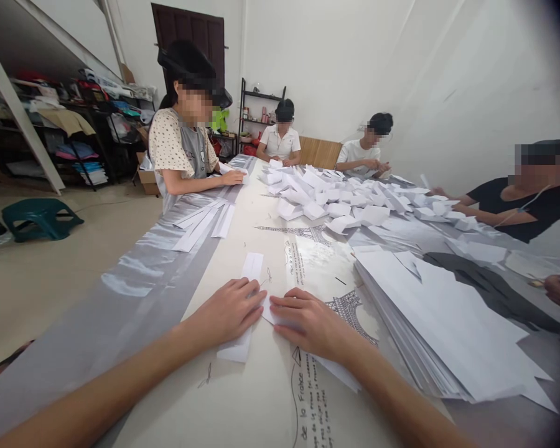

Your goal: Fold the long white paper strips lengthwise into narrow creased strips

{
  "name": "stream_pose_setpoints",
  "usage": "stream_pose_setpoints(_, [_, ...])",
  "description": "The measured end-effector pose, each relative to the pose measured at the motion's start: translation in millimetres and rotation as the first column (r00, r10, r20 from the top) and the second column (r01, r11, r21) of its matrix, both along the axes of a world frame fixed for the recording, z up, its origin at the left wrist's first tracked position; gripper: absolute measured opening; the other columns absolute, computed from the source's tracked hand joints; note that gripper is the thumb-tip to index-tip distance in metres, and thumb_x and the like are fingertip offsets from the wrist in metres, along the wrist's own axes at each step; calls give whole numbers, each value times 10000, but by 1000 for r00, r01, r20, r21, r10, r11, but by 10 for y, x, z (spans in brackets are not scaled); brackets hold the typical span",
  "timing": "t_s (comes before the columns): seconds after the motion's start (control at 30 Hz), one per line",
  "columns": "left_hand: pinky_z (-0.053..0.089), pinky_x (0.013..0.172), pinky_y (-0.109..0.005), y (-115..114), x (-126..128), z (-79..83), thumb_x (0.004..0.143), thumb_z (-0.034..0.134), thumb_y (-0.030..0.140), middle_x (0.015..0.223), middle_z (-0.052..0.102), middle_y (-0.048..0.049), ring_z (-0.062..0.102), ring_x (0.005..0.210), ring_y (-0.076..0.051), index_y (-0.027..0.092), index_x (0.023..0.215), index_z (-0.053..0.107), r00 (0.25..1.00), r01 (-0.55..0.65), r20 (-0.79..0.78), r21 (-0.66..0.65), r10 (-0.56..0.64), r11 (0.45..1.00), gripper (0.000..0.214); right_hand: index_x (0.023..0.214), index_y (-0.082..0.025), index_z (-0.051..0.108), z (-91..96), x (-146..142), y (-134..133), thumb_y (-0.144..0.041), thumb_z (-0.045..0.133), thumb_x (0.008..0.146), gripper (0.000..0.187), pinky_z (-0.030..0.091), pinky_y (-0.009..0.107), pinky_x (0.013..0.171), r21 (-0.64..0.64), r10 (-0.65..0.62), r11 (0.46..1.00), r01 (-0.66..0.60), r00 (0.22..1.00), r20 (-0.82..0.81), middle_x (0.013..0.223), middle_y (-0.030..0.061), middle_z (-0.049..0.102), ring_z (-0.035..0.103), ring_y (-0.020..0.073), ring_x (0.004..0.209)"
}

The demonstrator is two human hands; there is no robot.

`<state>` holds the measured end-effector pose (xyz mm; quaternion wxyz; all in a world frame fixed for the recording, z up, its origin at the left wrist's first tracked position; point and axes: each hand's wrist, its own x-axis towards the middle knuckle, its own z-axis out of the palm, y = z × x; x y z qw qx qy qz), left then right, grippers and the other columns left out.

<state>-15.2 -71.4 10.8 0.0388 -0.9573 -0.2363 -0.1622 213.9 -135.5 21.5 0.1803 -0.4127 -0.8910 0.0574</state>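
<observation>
A folded white paper strip (252,266) lies on the tablecloth, partly under my left hand (228,309). The fingers are bent together and pressed on it, with the thumb beside them. Close by, my right hand (305,320) has its fingers curled on a white sheet of paper (338,371), which runs back beneath that wrist. Between the two sets of fingertips a small bit of white paper shows. Whether strip and sheet are one piece is hidden by the hands.
A thick paper stack (429,317) stands right of my arm. Beyond it spreads a heap of folded papers (329,196). Loose paper strips (203,224) lie left, before a co-worker (182,143). Several other people sit around the table. A green stool (42,218) stands on the floor.
</observation>
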Motion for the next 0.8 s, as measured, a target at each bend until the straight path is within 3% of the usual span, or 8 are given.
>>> stream_pose_setpoints(0.37, [420,735,-381,-49,40,-13,1021,397,342,903,594,-84,553,832,-241,149,1018,616,993,-60,-89,153,75,986,292,1057,-285,734,-8,137,36,-236,639,919,174,522,451,887,4,-90,996,90,996,-7,1230,-1,705,593,247,982])
stream_pose_setpoints(0.57, [419,737,-365,13,4,-44,1015,429,468,916,600,-80,563,864,-244,147,993,621,994,-46,-90,142,59,989,375,1117,-303,721,-24,181,72,-248,645,929,210,533,419,861,-40,-84,996,82,996,-39,1249,-30,699,583,232,950])
stream_pose_setpoints(0.8, [413,735,-347,59,-14,-61,1014,422,488,905,593,-64,555,857,-225,165,978,623,1000,-14,-14,113,16,994,382,1154,-310,717,32,255,75,-286,638,938,230,551,396,763,-90,-51,995,46,997,-52,1215,-15,715,604,225,893])
